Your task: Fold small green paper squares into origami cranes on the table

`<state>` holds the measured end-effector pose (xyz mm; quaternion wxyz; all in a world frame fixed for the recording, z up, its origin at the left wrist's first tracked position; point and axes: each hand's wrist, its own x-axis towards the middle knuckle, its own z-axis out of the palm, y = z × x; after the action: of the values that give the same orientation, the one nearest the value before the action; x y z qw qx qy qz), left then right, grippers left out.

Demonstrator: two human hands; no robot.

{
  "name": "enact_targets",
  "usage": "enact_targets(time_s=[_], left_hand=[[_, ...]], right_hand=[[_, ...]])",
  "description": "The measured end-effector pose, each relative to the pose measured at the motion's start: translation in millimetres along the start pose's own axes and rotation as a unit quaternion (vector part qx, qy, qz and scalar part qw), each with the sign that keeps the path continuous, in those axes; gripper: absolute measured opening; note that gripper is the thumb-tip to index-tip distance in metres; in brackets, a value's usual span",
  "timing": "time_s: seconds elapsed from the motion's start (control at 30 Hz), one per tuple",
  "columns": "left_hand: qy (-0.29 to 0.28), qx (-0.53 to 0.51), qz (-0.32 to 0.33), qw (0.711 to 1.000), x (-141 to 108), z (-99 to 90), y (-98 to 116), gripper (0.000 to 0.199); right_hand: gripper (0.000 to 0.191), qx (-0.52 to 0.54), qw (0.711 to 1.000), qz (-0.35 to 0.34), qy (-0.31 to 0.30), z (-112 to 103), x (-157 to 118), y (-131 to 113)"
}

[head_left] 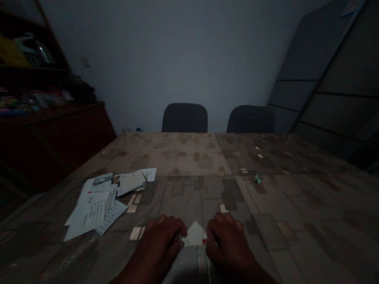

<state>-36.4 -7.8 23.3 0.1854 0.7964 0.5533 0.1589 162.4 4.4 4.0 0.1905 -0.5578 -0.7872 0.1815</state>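
Observation:
Close to the table's near side, a small folded piece of paper [195, 234] lies between my two hands, pale with a pointed top and a red mark by its right corner. My left hand [163, 238] pinches its left corner between thumb and fingers. At the opposite corner, my right hand [227, 239] pinches the paper in the same way. The fingers cover both side corners, and the room is dim, so fine folds are hard to make out.
Printed sheets [92, 207] and a stack of cards [132, 182] lie on the left of the patterned tablecloth [188, 159]. A small greenish folded paper shape [258, 178] sits right of centre. Two dark chairs [185, 117] stand behind the table; a cluttered cabinet [66, 118] is at left.

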Motion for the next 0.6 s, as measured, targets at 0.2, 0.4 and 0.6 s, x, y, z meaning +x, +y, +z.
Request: enact_targets(time_s=[0.2, 0.4, 0.6], left_hand=[[0.045, 0.187, 0.240, 0.952, -4.9, 16.4, -13.8, 0.024], [-0.003, 0.201, 0.271, 0.941, -9.3, 7.4, -12.2, 0.030], [-0.005, 0.212, 0.269, 0.940, -10.1, 2.9, -10.5, 0.029]], right_hand=[[0.012, 0.001, 1.000, -0.005, 0.020, 4.0, -2.6, -0.9], [0.007, 0.026, 0.999, -0.002, 0.038, 7.5, -3.3, -1.5], [0.009, 0.022, 0.999, 0.014, 0.042, 11.4, -2.0, -2.4]])
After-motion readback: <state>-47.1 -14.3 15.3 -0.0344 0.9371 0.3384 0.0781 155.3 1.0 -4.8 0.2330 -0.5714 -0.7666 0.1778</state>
